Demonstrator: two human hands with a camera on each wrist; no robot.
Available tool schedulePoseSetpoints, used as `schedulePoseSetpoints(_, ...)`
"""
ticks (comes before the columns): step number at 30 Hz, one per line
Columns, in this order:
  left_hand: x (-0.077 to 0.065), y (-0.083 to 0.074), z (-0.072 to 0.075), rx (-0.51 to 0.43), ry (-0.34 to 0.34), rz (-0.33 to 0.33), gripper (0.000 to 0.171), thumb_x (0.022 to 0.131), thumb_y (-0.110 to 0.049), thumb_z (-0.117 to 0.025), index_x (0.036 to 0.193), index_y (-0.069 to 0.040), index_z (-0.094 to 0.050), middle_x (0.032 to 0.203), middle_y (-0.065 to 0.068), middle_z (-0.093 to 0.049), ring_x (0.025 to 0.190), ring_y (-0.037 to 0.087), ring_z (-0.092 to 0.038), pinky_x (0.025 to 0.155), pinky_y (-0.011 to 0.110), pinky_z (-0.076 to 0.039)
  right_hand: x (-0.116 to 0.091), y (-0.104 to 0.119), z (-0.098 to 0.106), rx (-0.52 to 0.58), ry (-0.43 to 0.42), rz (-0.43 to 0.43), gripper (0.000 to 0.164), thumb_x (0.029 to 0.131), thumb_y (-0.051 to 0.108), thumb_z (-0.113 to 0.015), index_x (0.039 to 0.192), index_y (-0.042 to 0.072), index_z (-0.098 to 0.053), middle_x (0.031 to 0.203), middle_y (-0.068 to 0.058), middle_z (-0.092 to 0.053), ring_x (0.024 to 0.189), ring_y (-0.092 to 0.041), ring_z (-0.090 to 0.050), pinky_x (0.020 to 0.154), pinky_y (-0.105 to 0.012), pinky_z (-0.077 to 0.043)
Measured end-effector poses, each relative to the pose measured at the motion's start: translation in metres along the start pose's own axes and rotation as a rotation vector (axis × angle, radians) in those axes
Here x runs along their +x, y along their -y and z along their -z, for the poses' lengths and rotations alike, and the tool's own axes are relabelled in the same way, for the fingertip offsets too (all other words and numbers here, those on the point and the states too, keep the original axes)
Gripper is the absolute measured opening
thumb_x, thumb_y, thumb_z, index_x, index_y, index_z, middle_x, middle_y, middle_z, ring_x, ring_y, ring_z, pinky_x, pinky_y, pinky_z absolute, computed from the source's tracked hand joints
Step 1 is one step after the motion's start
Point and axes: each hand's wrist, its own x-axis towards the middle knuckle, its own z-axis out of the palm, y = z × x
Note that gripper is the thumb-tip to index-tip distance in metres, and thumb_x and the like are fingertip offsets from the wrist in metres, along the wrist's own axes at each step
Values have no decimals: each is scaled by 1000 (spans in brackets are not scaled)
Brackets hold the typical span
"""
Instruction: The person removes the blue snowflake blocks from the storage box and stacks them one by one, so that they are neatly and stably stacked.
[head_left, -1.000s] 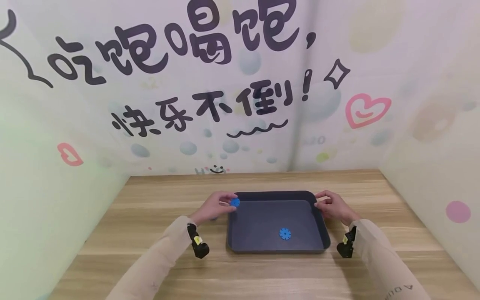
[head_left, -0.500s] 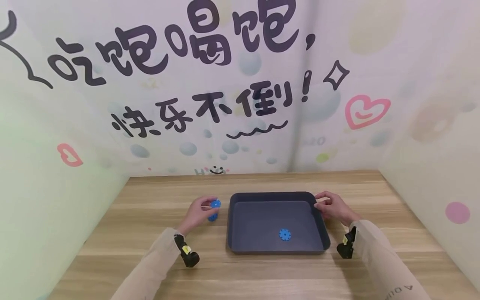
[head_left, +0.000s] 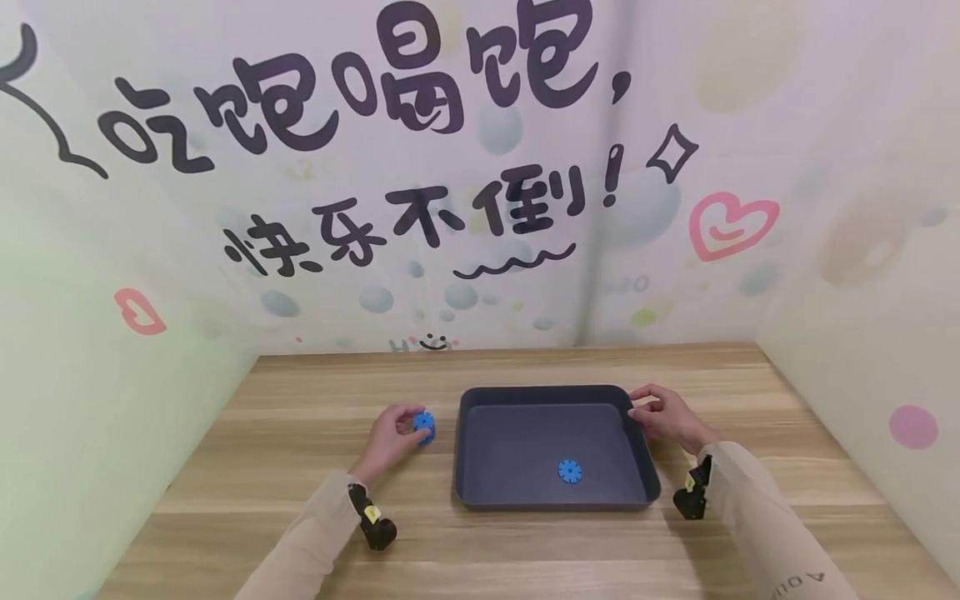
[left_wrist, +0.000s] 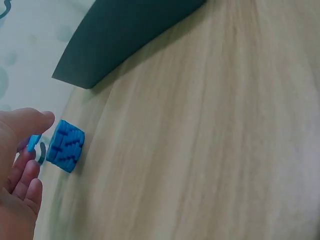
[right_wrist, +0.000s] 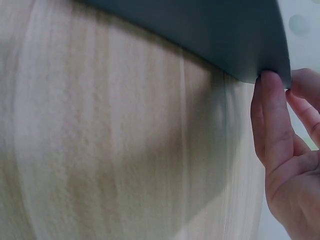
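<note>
My left hand [head_left: 390,439] pinches a blue notched disc [head_left: 423,421] left of the dark grey tray [head_left: 551,505]. Close by it, in the left wrist view, a short stack of similar blue discs [left_wrist: 67,146] stands on the table. A sliver of the held disc [left_wrist: 33,142] shows between thumb and fingers, right beside the stack; whether they touch, I cannot tell. Another blue notched disc [head_left: 570,472] lies flat inside the tray, right of its middle. At the tray's right side, near the back corner, my right hand [head_left: 669,418] grips the rim between thumb and fingers.
The wood-grain table [head_left: 315,392] backs onto a printed wall [head_left: 360,192] and has pale walls at both sides. Each wrist carries a small black camera, one of them the left wrist camera [head_left: 372,517].
My left hand has moved left and slightly down, from over the tray's back left corner to the stack, with the disc in its fingers. My right hand has stayed at the rim.
</note>
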Motion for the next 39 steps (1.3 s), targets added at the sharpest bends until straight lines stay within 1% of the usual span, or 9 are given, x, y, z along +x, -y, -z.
schedulePoseSetpoints(5,-3,3,-1,-30,-5,8,34,73,-4,-70,105,3,-59,101,14,-57,90,27,-54,79,39,-46,0,0,-1,1,3,-6,36,85,5,-56,115,-8,-41,86,-14,-59,68,-16,-57,60,-32,-49)
schedulePoseSetpoints(9,-2,4,-2,-54,-8,38,35,73,-4,-70,105,3,-59,101,15,-57,91,27,-55,79,38,-46,1,0,-1,5,7,-8,35,86,4,-55,115,-8,-41,86,-14,-59,69,-16,-57,60,-32,-50)
schedulePoseSetpoints(18,0,5,-4,-76,-31,29,35,72,-1,-70,105,5,-59,100,16,-57,91,29,-55,78,38,-47,2,-1,-1,17,9,-5,35,86,4,-55,115,-8,-40,83,-12,-59,69,-16,-57,61,-33,-50)
schedulePoseSetpoints(22,-1,5,-5,-67,-19,23,34,73,-2,-69,105,5,-59,101,16,-57,91,28,-55,77,37,-47,2,-1,-1,14,6,-2,34,86,4,-55,115,-8,-41,83,-11,-59,69,-16,-57,61,-33,-50)
schedulePoseSetpoints(31,-1,7,-7,-91,5,47,35,74,-1,-69,106,4,-59,103,17,-57,92,28,-55,78,36,-47,-2,1,-1,-5,-5,-10,35,86,4,-56,114,-8,-41,85,-13,-59,69,-15,-56,60,-32,-49)
schedulePoseSetpoints(39,-1,7,-6,-70,21,29,35,75,-2,-68,108,4,-58,104,17,-56,92,28,-55,77,35,-47,-2,1,0,0,2,5,35,86,5,-55,115,-9,-40,86,-14,-60,69,-17,-57,60,-33,-49)
